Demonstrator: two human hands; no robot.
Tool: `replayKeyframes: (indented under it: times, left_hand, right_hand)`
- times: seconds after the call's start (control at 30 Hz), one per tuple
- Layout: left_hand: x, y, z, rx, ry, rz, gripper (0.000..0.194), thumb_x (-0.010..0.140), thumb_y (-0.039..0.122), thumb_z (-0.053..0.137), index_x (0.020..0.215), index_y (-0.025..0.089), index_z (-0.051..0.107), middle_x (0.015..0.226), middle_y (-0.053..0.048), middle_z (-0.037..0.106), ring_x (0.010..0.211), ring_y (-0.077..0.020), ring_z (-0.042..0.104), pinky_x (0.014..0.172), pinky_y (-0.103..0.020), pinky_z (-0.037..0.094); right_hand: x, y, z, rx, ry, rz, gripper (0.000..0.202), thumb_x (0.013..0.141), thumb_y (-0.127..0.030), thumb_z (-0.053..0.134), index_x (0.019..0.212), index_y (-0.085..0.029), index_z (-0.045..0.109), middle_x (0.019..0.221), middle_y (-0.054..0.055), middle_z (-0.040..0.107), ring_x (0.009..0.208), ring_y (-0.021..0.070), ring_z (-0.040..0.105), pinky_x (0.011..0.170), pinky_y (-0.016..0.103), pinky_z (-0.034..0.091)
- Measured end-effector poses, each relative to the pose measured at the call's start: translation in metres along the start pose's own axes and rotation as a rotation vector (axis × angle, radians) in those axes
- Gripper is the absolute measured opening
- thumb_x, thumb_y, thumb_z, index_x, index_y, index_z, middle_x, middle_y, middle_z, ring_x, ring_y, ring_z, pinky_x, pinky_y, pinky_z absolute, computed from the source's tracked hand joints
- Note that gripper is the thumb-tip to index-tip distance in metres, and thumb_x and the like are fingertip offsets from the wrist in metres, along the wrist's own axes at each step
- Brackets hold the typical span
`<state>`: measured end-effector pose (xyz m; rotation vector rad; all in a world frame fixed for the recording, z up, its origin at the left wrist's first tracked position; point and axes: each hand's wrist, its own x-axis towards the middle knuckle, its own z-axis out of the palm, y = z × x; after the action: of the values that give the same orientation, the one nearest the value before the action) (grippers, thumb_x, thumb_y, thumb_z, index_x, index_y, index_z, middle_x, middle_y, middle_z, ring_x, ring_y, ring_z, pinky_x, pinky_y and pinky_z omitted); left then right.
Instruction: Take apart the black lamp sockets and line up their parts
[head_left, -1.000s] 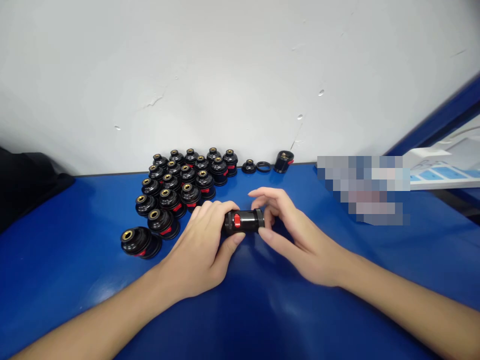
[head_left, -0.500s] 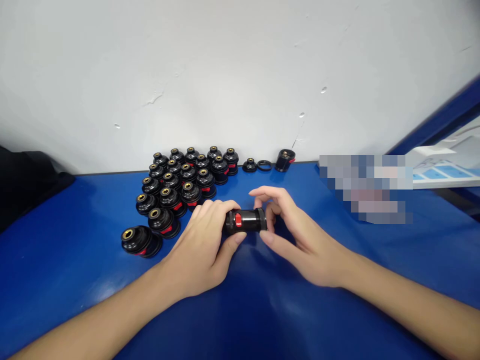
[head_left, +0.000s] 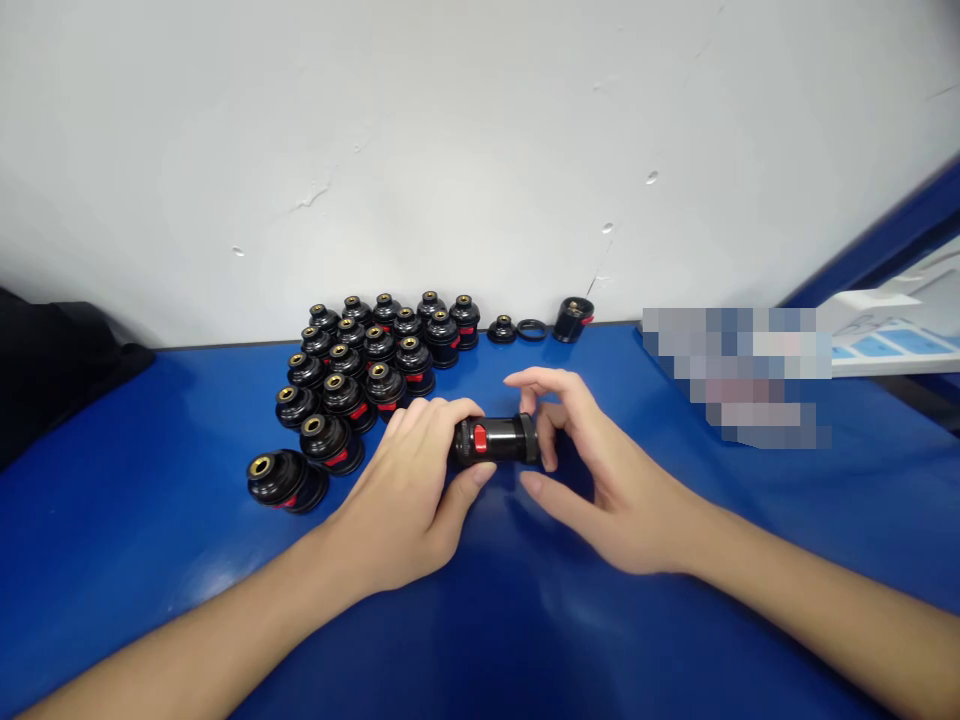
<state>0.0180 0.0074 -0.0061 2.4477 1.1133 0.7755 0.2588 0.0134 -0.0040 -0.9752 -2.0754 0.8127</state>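
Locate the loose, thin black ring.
In the head view, the ring lies at the back of the blue tabletop, right of centre, between a stepped black cap on its left and a red-tabbed black cylinder on its right.

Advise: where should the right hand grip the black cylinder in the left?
Probably the wide collar at its free end, coming from the right: the black cylinder lies sideways, the left hand covers the opposite end, and the collar's rim stands proud.

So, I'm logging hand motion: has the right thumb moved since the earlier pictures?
Yes: the right thumb has drawn back toward the wearer, farther from the loose ring by the wall.
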Motion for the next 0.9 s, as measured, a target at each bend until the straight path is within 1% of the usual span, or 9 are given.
replayKeyframes:
  times: [0.03,0.13,0.17,0.3,0.43,0.57,0.7,0.83,0.9]
  left_hand:
    - [-0.0001,0.0000,0.0000,0.000,-0.001,0.004,0.023,0.111,0.030,0.049,0.134,0.025,0.046,0.120,-0.008,0.062,0.102,-0.0262,0.055,0.090,-0.044,0.047]
    - [0.0001,0.0003,0.0000,-0.001,-0.004,0.012,0.023,0.112,0.031,0.050,0.133,0.025,0.046,0.120,-0.007,0.063,0.101,-0.0256,0.055,0.090,-0.044,0.046]
    - [0.0003,0.0003,-0.0001,-0.001,-0.008,0.010,0.023,0.112,0.030,0.050,0.133,0.025,0.046,0.120,-0.007,0.062,0.101,-0.0255,0.055,0.090,-0.044,0.046]
    - [0.0015,0.0003,-0.0006,0.002,-0.009,-0.003,0.024,0.111,0.030,0.050,0.134,0.024,0.046,0.118,-0.007,0.062,0.101,-0.0257,0.055,0.089,-0.043,0.047]
    - [0.0014,0.0003,-0.0007,0.004,-0.010,0.009,0.021,0.112,0.031,0.049,0.132,0.025,0.047,0.119,-0.007,0.063,0.101,-0.0257,0.056,0.090,-0.043,0.047]
    - [0.0013,0.0002,-0.0007,0.009,-0.003,0.009,0.022,0.111,0.030,0.050,0.133,0.024,0.047,0.119,-0.007,0.063,0.101,-0.0258,0.056,0.089,-0.043,0.047]
    - [0.0017,0.0001,-0.0012,0.001,-0.009,0.005,0.022,0.111,0.030,0.050,0.132,0.025,0.047,0.120,-0.008,0.063,0.101,-0.0258,0.056,0.090,-0.043,0.047]
    - [0.0008,0.0003,-0.0014,0.003,-0.007,0.000,0.022,0.112,0.031,0.049,0.133,0.025,0.047,0.119,-0.008,0.063,0.102,-0.0259,0.056,0.090,-0.044,0.047]
    - [0.0003,0.0001,-0.0009,0.005,-0.010,0.001,0.023,0.111,0.031,0.049,0.133,0.025,0.047,0.119,-0.008,0.063,0.102,-0.0261,0.056,0.089,-0.044,0.048]
  right_hand:
    - [-0.0002,0.0006,0.0002,0.005,-0.001,0.004,0.053,0.104,-0.030,0.060,0.151,-0.026,0.036,0.118,0.006,0.058,0.075,0.0154,0.059,0.075,0.036,0.056]
    - [-0.0003,0.0022,0.0005,0.040,-0.026,0.045,0.037,0.112,-0.034,0.047,0.147,-0.026,0.039,0.104,0.003,0.060,0.072,0.0161,0.058,0.070,0.035,0.053]
    - [-0.0002,0.0026,0.0004,0.042,-0.025,0.041,0.037,0.111,-0.033,0.048,0.147,-0.026,0.039,0.104,0.002,0.059,0.073,0.0165,0.058,0.070,0.035,0.053]
    - [0.0003,0.0029,-0.0004,0.033,-0.016,0.004,0.054,0.103,-0.028,0.060,0.151,-0.026,0.034,0.122,0.007,0.057,0.079,0.0162,0.059,0.078,0.037,0.055]
    - [0.0005,0.0023,0.0000,0.054,-0.022,0.055,0.037,0.114,-0.034,0.042,0.150,-0.026,0.034,0.101,0.002,0.059,0.073,0.0166,0.058,0.073,0.035,0.052]
    - [0.0001,0.0026,0.0011,0.039,-0.016,-0.006,0.052,0.107,-0.035,0.057,0.152,-0.027,0.031,0.118,0.007,0.058,0.081,0.0181,0.061,0.077,0.038,0.056]
    - [0.0002,0.0021,0.0004,0.030,-0.031,0.048,0.035,0.115,-0.036,0.042,0.148,-0.027,0.037,0.098,0.001,0.059,0.072,0.0165,0.057,0.072,0.035,0.052]
    - [0.0003,0.0025,-0.0014,0.015,-0.020,-0.025,0.052,0.107,-0.033,0.057,0.152,-0.025,0.033,0.114,0.006,0.059,0.084,0.0185,0.061,0.079,0.037,0.055]
    - [0.0007,0.0030,-0.0002,-0.021,-0.029,0.004,0.043,0.111,-0.035,0.050,0.150,-0.026,0.035,0.109,0.005,0.063,0.079,0.0181,0.061,0.076,0.037,0.055]
